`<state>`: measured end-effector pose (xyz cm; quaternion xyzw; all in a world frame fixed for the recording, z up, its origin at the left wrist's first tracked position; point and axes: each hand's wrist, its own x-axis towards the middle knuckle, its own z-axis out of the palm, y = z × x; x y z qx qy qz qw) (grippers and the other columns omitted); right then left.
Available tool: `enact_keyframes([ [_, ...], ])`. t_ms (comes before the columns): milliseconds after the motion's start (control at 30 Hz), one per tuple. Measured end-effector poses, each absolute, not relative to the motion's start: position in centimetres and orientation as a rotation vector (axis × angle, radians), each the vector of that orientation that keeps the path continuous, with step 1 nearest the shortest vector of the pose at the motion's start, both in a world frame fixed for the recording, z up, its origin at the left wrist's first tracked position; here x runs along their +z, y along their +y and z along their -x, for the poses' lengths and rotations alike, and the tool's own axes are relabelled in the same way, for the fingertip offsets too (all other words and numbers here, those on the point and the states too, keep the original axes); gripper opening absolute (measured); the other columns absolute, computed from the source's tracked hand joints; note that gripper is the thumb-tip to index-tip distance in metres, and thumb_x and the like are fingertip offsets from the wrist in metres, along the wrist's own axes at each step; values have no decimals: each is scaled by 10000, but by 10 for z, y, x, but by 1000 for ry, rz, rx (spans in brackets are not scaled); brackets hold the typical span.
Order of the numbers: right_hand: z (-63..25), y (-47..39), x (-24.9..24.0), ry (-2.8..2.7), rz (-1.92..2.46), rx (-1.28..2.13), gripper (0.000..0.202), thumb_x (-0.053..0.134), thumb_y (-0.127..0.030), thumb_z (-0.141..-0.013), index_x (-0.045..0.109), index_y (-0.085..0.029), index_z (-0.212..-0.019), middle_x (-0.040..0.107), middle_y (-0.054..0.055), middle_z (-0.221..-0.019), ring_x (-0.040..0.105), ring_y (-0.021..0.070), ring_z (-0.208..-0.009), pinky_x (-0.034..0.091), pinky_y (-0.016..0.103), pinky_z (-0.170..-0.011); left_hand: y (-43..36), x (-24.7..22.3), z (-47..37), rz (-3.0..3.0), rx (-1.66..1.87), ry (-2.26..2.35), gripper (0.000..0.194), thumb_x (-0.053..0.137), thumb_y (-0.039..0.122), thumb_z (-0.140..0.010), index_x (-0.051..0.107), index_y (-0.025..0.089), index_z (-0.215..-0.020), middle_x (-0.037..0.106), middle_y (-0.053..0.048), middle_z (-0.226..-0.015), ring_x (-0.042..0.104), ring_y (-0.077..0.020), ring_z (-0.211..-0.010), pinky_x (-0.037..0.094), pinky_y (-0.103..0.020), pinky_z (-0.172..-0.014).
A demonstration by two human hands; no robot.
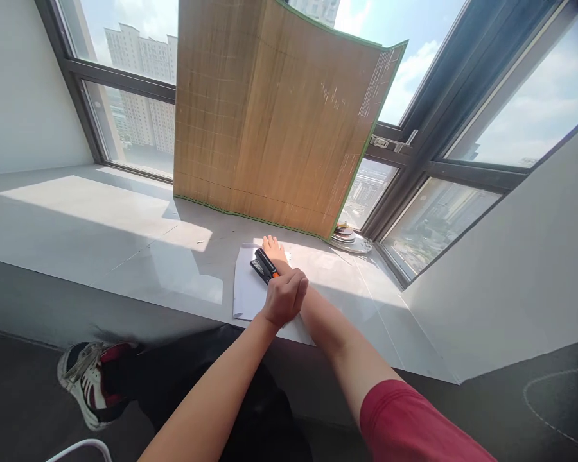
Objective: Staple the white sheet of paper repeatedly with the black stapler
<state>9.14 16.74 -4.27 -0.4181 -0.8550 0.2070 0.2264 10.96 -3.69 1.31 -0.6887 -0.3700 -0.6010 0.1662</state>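
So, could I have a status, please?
Left hand closed on stapler. Right hand flat at far end of white paper. Stapler over paper, contact unclear. Left hand hides part of right arm.

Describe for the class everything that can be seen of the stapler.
The stapler is mostly black, apparently hard plastic, with an orange patch near the hand. Two long parts show, an upper and a lower, their front ends seemingly apart. The left hand grips its back end, hiding it. It points away from the person, slanting left, above the white paper and beside the right hand. Whether it touches the paper is unclear.
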Motion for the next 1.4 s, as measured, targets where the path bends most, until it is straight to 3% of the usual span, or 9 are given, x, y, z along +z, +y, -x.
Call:
enact_keyframes([
  [200,-107,155,-41,-2347,1219,486,819,496,-320,-1029,225,-69,-1761,233,168,-1825,152,346,-1715,177,576,-1365,-36,11,-105,1985,-1654,-1055,328,389,213,-1152,486,241,-840,556,-3,-694,510,-165,-588,328,-327,-605],
  [367,-155,155,-49,-2331,1258,351,771,578,-233,-963,397,-107,-1702,478,190,-1714,311,342,-1671,298,502,-1346,-33,4,-98,1922,-1647,-1182,357,382,244,-1150,467,242,-803,555,3,-681,493,-163,-576,308,-312,-595],
  [533,-222,159,-50,-2198,1248,436,652,627,-307,-911,599,-214,-1556,590,156,-1630,381,391,-1631,239,594,-1354,-20,-1,-94,1796,-1677,-1793,382,374,281,-1141,456,247,-770,559,-17,-684,536,-187,-616,286,-309,-614],
  [667,-252,161,-39,-2069,1195,508,584,655,-406,-888,682,-221,-1442,681,176,-1496,424,402,-1591,285,589,-1328,-6,-5,-85,1768,-1492,-2309,178,465,104,-1031,595,225,-1028,689,-88,-938,671,-259,-893,420,-321,-733],
  [800,-270,149,-22,-1780,1126,493,486,495,-502,-975,729,-203,-1279,723,166,-1315,624,347,-1307,479,541,-1171,-2,-12,-77,1989,-952,-2474,290,572,130,-961,660,205,-1227,684,-165,-1328,612,-335,-1271,470,-414,-1015],
  [900,-290,122,-17,-1732,1010,699,540,402,-620,-1028,758,-217,-1077,711,128,-1176,674,276,-992,586,439,-899,-4,-16,-79,2059,-693,-2453,269,556,221,-995,707,185,-1215,639,-200,-1402,561,-367,-1335,449,-463,-1074],
  [967,-303,102,-19,-1911,890,854,524,489,-664,-1007,758,-242,-1161,707,99,-1176,671,252,-946,582,389,-818,-4,-16,-82,2031,-631,-2451,309,542,218,-991,704,169,-1249,627,-213,-1400,552,-366,-1334,447,-466,-1071],
  [1100,-312,79,-32,-2125,798,778,686,824,-488,-816,641,-264,-1439,738,88,-1233,683,271,-1026,579,394,-883,-3,-16,-85,1983,-617,-2463,414,545,205,-977,667,180,-1372,622,-210,-1398,547,-363,-1338,444,-466,-1069],
  [1400,-312,85,-44,-2005,763,721,406,743,-335,-837,788,-241,-1229,818,103,-1207,749,326,-1118,559,531,-1059,0,-20,-79,2022,-734,-2442,316,559,192,-983,758,209,-1228,631,-192,-1379,561,-368,-1329,465,-493,-1082],
])
